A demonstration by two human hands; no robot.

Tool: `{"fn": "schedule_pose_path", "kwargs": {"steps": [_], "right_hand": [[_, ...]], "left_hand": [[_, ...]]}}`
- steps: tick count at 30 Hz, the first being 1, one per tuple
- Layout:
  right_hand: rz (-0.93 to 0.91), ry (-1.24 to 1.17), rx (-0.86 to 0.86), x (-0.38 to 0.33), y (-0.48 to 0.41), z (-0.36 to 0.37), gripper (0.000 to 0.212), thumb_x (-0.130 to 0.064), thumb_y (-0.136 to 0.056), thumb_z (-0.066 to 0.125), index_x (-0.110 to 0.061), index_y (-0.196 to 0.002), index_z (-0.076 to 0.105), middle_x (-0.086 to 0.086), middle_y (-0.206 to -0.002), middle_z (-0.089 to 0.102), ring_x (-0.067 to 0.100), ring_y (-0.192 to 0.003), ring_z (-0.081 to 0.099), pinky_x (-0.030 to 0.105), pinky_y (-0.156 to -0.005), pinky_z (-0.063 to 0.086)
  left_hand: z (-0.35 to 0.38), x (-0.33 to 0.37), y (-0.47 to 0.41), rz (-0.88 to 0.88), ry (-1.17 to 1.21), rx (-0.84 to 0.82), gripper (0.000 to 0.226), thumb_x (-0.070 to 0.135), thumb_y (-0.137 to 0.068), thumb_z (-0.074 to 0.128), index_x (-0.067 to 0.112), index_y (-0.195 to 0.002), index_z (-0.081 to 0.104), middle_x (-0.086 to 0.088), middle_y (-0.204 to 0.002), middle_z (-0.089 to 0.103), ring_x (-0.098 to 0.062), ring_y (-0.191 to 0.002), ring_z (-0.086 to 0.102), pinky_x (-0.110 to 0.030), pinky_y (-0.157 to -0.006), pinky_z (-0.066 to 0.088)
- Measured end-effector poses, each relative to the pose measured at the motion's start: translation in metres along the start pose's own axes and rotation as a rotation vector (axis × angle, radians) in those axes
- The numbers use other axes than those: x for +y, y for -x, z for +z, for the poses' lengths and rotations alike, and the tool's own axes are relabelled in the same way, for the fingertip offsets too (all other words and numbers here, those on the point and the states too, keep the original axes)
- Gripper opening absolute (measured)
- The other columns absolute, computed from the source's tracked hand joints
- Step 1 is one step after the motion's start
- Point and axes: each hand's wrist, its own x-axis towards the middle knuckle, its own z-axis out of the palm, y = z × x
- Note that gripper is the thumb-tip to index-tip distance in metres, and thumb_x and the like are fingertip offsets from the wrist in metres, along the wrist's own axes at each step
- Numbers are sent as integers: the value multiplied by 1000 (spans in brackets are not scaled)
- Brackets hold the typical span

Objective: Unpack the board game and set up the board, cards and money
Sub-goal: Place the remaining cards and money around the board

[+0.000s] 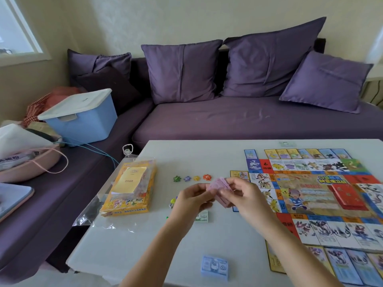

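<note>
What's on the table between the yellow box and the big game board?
Head view: four small tokens lie in a row there, green, purple, yellow, orange. Nearer, the left hand and right hand hold pink money above a green money stack.

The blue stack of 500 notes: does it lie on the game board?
No, the blue stack of 500 notes lies on the white table near its front edge, apart from the game board.
</note>
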Motion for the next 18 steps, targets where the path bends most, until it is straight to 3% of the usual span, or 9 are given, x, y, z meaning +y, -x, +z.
{"fn": "schedule_pose_path", "kwargs": {"steps": [2, 5, 8, 10, 12, 14, 16, 18], "right_hand": [[19, -105, 58, 0, -3, 0, 14, -11, -91, 63, -18, -102, 68, -2, -87, 73, 11, -78, 69, 19, -64, 54], [-33, 89, 94, 9, -11, 4, 18, -16, -94, 59, -17, -109, 67, -2, -90, 70, 13, -81, 65, 25, -70, 52], [-59, 184, 140, 16, -17, 12, 32, -14, -98, 50, -12, -129, 57, -1, -103, 57, 5, -93, 56, 11, -76, 41], [-66, 216, 136, 19, -20, 17, 40, -13, -99, 46, -15, -139, 47, -2, -105, 48, -1, -95, 52, 6, -76, 38], [-95, 292, 85, 20, -23, 18, 49, -15, -98, 50, -18, -145, 38, -7, -106, 41, -8, -93, 48, 4, -74, 37], [-172, 436, 6, 21, -28, 13, 71, -21, -91, 62, -26, -149, 22, -7, -120, 36, -7, -97, 46, 0, -74, 35], [-229, 604, -155, 16, -33, 6, 93, -28, -84, 72, -39, -148, 5, -7, -143, 23, 0, -121, 37, -1, -85, 30], [-266, 752, -305, 6, -37, 1, 97, -30, -82, 73, -45, -149, 4, -14, -153, 10, 3, -135, 25, 11, -97, 31]], "left_hand": [[2, 2, -6, -4, 4, -18, 8, 11, -86, 65, 5, -87, 70, -5, -73, 65, -11, -65, 57, -19, -64, 47], [7, 6, -13, 48, -133, 26, 19, 16, -87, 65, 9, -72, 72, -1, -60, 59, -8, -55, 51, -17, -59, 44], [11, 9, -20, 112, -305, 28, 33, 18, -92, 60, 16, -60, 69, 3, -52, 49, -6, -49, 41, -14, -54, 36], [11, 5, -24, 114, -368, 36, 44, 20, -94, 57, 25, -51, 66, 6, -50, 46, -5, -47, 39, -20, -54, 32], [9, 2, -30, 71, -345, 73, 43, 21, -95, 56, 24, -52, 63, 7, -50, 47, -7, -48, 40, -21, -55, 34], [4, 2, -37, 19, -295, 104, 34, 17, -94, 58, 14, -60, 62, 4, -53, 50, -10, -52, 43, -20, -57, 39], [0, 4, -42, 6, -304, 97, 29, 14, -92, 59, 9, -63, 61, 1, -54, 50, -12, -52, 45, -20, -57, 41], [-3, 7, -42, 14, -332, 54, 27, 13, -91, 60, 7, -65, 64, 0, -55, 51, -11, -51, 45, -21, -56, 41]]}}
